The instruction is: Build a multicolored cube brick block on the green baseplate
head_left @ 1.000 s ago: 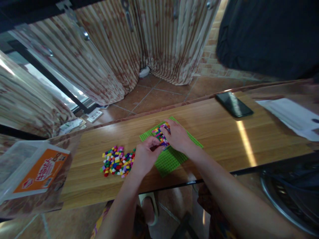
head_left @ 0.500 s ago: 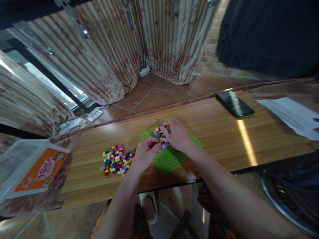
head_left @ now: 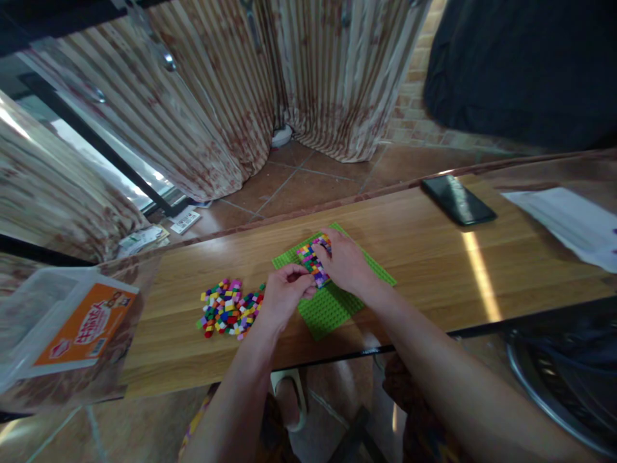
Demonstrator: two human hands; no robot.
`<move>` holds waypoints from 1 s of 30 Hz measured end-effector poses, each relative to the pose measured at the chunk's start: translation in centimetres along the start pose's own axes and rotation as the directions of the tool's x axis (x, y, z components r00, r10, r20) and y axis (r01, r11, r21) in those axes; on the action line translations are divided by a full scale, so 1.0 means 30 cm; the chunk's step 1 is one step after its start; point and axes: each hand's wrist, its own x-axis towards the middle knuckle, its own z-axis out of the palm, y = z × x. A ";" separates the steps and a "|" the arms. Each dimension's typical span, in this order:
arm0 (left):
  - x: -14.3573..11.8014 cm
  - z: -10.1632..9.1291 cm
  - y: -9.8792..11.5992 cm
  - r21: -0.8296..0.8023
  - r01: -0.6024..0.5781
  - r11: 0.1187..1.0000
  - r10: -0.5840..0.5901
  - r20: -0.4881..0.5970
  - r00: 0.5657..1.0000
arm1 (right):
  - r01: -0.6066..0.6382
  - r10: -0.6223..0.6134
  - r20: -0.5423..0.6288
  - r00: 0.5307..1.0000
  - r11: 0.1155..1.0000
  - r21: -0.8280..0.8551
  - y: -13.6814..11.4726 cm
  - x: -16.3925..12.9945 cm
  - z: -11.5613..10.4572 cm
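Observation:
A green studded baseplate (head_left: 332, 313) lies at an angle on the wooden table. On its upper left part sits a tight patch of small multicoloured toy bricks (head_left: 308, 256), partly covered by my hands. My left hand (head_left: 288, 288) is closed in a pinch at the patch's near left corner; whatever lies between thumb and finger is too small to make out. My right hand (head_left: 346, 262) bends over the patch's right side, thumb on the bricks and fingers curled round the far edge. Left of my left hand, a loose pile of coloured bricks (head_left: 229, 307) is spread on the wood.
A clear plastic tub (head_left: 38, 308) with an orange label stands at the table's left end. To the right lie a black phone (head_left: 457, 200) and white paper (head_left: 569, 222). Striped curtains (head_left: 207, 103) hang beyond the table (head_left: 168, 360).
The view has shifted slightly, so everything sits a little further right. Both hands keep nearly the same place at the brick patch, the left one still pinched at its corner.

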 end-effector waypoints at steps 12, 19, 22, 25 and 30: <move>0.004 0.004 -0.022 0.041 -0.092 0.995 0.093 -0.021 0.995 | -0.005 0.005 -0.020 1.000 1.000 -0.007 0.002 -0.004 0.006; -0.009 -0.049 -0.014 0.215 -0.206 0.955 0.175 0.154 0.972 | 0.018 -0.019 0.009 1.000 0.999 0.043 0.022 0.006 -0.009; -0.003 -0.051 -0.030 0.329 -0.249 0.911 0.216 0.133 0.967 | 0.013 -0.014 0.008 1.000 0.998 0.064 0.026 0.011 -0.015; 0.005 -0.034 -0.055 0.384 -0.295 0.875 0.281 0.093 0.955 | 0.010 -0.010 0.001 1.000 0.998 0.068 0.031 0.014 -0.022; 0.016 -0.004 -0.083 0.445 -0.371 0.815 0.385 0.062 0.921 | -0.023 0.025 -0.032 0.999 0.999 0.039 0.059 0.026 -0.034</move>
